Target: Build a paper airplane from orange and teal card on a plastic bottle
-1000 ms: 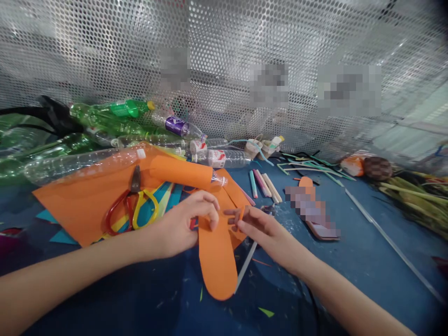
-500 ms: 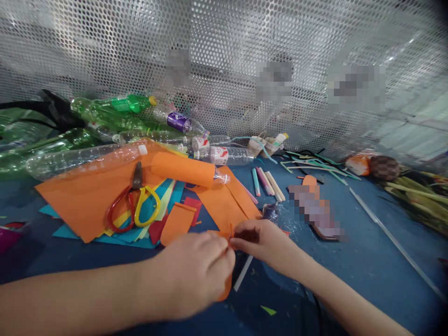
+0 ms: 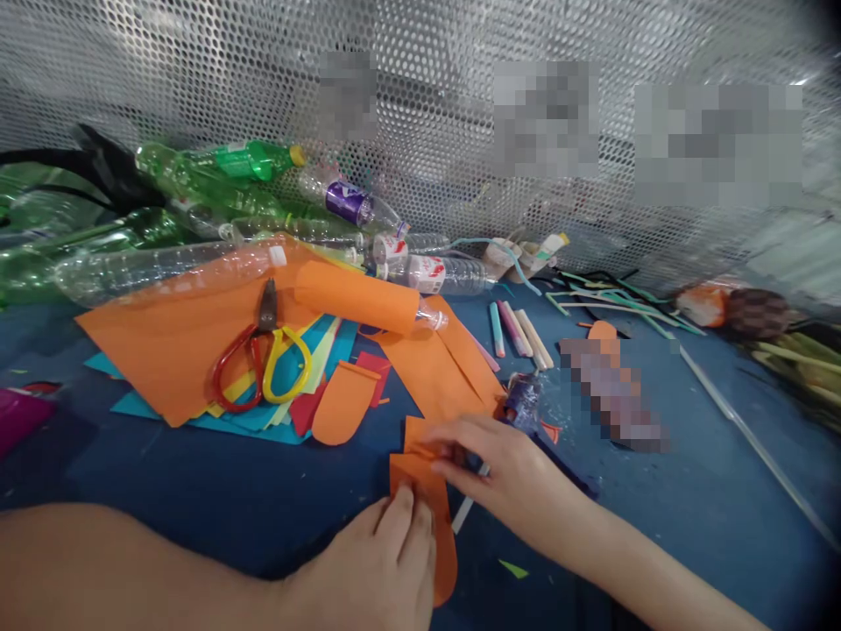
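To the right of the scissors (image 3: 264, 331) and nearer the wearer, an orange paper strip (image 3: 436, 487) with a rounded near end lies under both hands. The left hand (image 3: 385, 552) rests bent fingertips on it; whether they grip, I cannot tell. The right hand (image 3: 490, 456) pinches the strip's far part between thumb and fingers. Just right of the scissors lies a shorter orange flap (image 3: 346, 403); beyond them, rightward, an orange-wrapped bottle (image 3: 358, 298).

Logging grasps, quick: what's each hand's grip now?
Left hand: on orange paper; open or closed can't be told.
Right hand: closed, pinching the same paper.
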`<state>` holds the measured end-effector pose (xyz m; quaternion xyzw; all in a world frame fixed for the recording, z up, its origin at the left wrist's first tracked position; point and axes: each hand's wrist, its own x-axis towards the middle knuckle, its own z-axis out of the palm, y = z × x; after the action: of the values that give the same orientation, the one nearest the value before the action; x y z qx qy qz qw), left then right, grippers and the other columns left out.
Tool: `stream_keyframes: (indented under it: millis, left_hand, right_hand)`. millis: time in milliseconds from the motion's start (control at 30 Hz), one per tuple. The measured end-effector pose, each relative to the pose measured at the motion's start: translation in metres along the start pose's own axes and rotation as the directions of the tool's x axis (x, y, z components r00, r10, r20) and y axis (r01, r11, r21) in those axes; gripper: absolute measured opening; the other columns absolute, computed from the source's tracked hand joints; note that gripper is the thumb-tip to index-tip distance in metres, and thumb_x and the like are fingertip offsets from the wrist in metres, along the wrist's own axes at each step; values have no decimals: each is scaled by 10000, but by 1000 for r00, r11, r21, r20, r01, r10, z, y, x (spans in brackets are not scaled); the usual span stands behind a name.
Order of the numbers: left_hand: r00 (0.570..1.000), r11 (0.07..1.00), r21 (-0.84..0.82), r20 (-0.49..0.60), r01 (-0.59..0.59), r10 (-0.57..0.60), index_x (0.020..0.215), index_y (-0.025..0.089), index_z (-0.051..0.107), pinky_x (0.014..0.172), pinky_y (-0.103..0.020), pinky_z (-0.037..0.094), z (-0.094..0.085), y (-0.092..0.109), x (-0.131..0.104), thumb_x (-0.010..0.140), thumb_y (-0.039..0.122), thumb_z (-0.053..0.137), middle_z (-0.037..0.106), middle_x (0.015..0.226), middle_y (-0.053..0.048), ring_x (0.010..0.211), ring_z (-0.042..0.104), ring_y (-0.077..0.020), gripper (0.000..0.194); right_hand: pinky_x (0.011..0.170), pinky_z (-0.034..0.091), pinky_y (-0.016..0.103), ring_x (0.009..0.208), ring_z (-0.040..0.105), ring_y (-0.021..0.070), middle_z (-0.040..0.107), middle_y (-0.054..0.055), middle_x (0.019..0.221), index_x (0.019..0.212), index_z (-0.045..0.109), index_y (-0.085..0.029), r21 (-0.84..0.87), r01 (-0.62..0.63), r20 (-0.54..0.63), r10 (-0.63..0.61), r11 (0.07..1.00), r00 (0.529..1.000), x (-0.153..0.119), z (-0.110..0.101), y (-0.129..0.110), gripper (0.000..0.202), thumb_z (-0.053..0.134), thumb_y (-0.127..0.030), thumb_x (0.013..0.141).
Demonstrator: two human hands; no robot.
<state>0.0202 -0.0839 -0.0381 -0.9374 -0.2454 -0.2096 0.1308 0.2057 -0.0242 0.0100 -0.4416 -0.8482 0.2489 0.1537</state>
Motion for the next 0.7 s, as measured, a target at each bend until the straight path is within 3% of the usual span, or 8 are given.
stream_keyframes:
  millis: [167,433,533,600,667,700]
  left_hand:
    - [1000,996,84,-5,-1,1,932,71,648,692,-307,494,-1,2,-1,692,47,459,710,925,-119,835,649,-235,306]
    - [1000,995,101,28,-13,11,951,54,644,722,-332,480,1,6,-3,753,107,523,701,934,-148,845,645,-246,238]
    - [1000,998,61,-10,-1,2,948,62,646,671,-329,482,-5,1,1,767,123,507,700,920,-140,826,634,-243,237]
    - [1000,1000,11,-27,-3,3,962,65,639,608,-330,482,-12,-8,7,810,192,472,692,915,-143,819,620,-251,259]
    - [1000,998,-65,-1,-14,14,959,78,631,536,-325,468,-18,-20,14,830,257,458,680,879,-136,770,605,-252,280]
    - [996,994,-104,87,-20,29,957,94,624,524,-310,464,-20,-27,18,794,205,504,671,866,-116,733,596,-231,230]
  right_hand:
    - [731,481,298,808,581,155,639,34,860,889,641,-206,-100,158,-14,-161,982,987,0,12,0,180,463,-230,904]
    - [714,488,289,793,601,148,660,23,855,930,643,-217,-129,148,-28,-153,980,988,2,18,5,152,501,-249,885]
    - [725,488,274,799,608,143,663,24,858,925,643,-221,-129,132,-64,-141,983,988,3,3,3,151,512,-281,878]
    - [703,486,272,771,612,146,658,22,817,855,640,-219,-189,44,-110,-65,981,992,0,-14,7,152,510,-295,875]
    - [608,477,285,681,607,160,642,20,747,771,615,-220,-320,-107,-120,72,941,990,-9,-34,15,182,515,-344,859]
    - [569,467,298,645,604,175,634,21,722,749,593,-222,-392,-148,-94,121,908,988,-16,-43,22,202,527,-389,841]
